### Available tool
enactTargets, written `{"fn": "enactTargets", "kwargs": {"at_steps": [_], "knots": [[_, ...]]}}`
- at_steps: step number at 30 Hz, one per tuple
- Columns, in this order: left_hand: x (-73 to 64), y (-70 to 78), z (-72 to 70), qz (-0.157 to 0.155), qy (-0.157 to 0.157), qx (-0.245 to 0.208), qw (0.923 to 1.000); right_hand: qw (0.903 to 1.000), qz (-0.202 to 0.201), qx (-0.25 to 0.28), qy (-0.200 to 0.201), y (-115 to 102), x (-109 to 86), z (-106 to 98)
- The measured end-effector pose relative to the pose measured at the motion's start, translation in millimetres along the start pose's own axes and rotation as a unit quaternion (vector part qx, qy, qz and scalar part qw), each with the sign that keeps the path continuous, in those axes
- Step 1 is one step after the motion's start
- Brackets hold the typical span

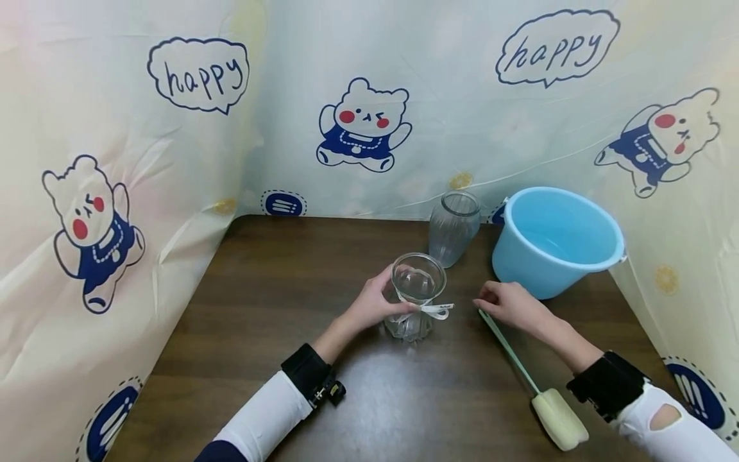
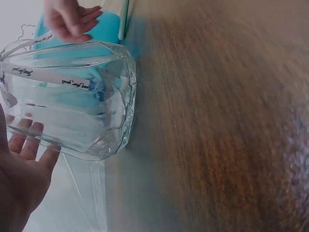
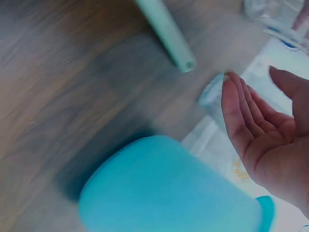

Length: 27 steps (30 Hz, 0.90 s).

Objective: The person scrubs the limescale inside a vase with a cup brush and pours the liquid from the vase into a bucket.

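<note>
Blue and smooth-sided, a bucket (image 1: 519,273) stands beyond the right hand (image 1: 516,304), near a fluted glass vase (image 1: 449,237) on the wood-grained desk (image 1: 277,276). The left hand (image 1: 378,303) curls round a clear, white-ribboned jar (image 1: 411,327) before the vase; the right, thumb apart from relaxed fingers, hangs near a pale flower (image 1: 557,417).

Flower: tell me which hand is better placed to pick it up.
The right hand, most likely: it is near the stem end of the flower and holds nothing. The left hand is farther off and holds the ribboned vase.
</note>
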<state>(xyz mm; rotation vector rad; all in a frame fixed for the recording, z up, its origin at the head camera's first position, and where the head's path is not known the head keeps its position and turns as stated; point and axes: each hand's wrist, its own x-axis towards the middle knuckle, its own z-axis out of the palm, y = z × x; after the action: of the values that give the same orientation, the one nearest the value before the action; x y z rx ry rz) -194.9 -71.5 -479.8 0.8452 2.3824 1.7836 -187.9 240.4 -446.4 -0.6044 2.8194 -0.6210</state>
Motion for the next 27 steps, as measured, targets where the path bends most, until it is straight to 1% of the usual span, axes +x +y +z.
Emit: {"fn": "enactTargets", "kwargs": {"at_steps": [3,7,9,12,14,16,19,21,23,24,25,26,27], "knots": [[0.2,-15.1,3.7,-0.001,-0.001,0.016,0.9999,0.9988,-0.010,0.020,0.043,-17,-3.3,1],[-1.5,-9.3,1.7,-0.006,-0.002,0.044,0.9990,0.9949,-0.025,0.054,0.082,-36,-5.0,2],[-3.4,-1.2,-1.6,-0.004,0.000,0.040,0.9992,0.9927,-0.030,0.070,0.094,-44,-5.2,3],[-8.2,11.3,-10.4,0.005,0.003,0.021,0.9998,0.9894,-0.033,0.093,0.107,-53,-4.7,6],[-11.8,15.5,-18.5,0.008,0.002,0.015,0.9999,0.9871,-0.034,0.109,0.112,-59,-3.2,8],[-14.9,11.2,-27.4,0.004,0.005,0.035,0.9994,0.9849,-0.036,0.124,0.115,-64,-0.5,12],[-18.0,0.4,-41.4,-0.008,0.010,0.095,0.9954,0.9801,-0.039,0.156,0.117,-71,5.3,20],[-19.8,-5.2,-50.4,-0.013,0.014,0.145,0.9893,0.9757,-0.043,0.178,0.120,-75,9.6,26],[-21.7,-7.1,-58.2,-0.013,0.018,0.202,0.9792,0.9705,-0.037,0.204,0.123,-80,13.0,32],[-22.6,-7.7,-61.3,-0.010,0.020,0.236,0.9715,0.9679,-0.033,0.215,0.126,-82,14.4,35],[-23.7,-8.2,-63.9,-0.008,0.022,0.272,0.9620,0.9652,-0.027,0.226,0.129,-83,15.6,38],[-24.9,-8.8,-66.1,-0.006,0.025,0.310,0.9503,0.9625,-0.023,0.236,0.131,-85,16.4,40],[-26.2,-9.5,-67.5,-0.006,0.028,0.349,0.9367,0.9599,-0.014,0.246,0.134,-87,17.1,43]]}}
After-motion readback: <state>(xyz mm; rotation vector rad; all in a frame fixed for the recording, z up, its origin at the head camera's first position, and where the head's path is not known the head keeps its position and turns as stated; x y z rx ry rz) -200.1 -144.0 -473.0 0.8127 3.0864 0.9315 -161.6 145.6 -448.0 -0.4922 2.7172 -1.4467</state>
